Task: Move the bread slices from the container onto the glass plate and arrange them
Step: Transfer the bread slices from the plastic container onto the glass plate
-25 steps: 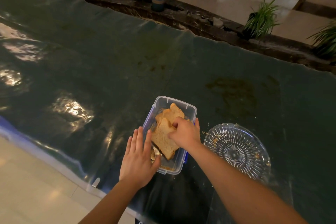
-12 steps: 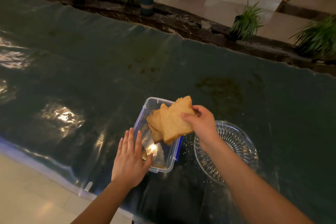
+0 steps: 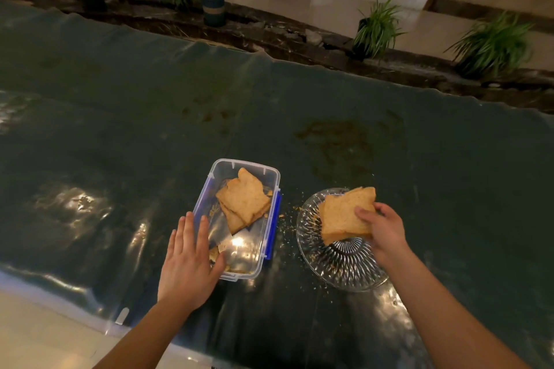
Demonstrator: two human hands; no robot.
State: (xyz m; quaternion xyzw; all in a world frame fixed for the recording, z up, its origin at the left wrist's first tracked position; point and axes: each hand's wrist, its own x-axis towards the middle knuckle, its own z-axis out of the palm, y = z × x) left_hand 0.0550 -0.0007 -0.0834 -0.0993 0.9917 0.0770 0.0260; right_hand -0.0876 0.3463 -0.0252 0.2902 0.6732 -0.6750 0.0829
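A clear plastic container with blue clips sits on the dark table, with bread slices stacked in its far half. My left hand lies flat against the container's near left corner, fingers spread. To the right stands a ribbed glass plate. My right hand grips a bread slice by its right edge, over the far part of the plate; whether it touches the glass is unclear.
Crumbs are scattered between container and plate. A shiny plastic sheet covers the dark table, whose near edge runs lower left. Potted plants stand on the floor beyond the far edge.
My right hand lifted a slice out of the container and carried it right, over the glass plate. My left hand stayed on the container.
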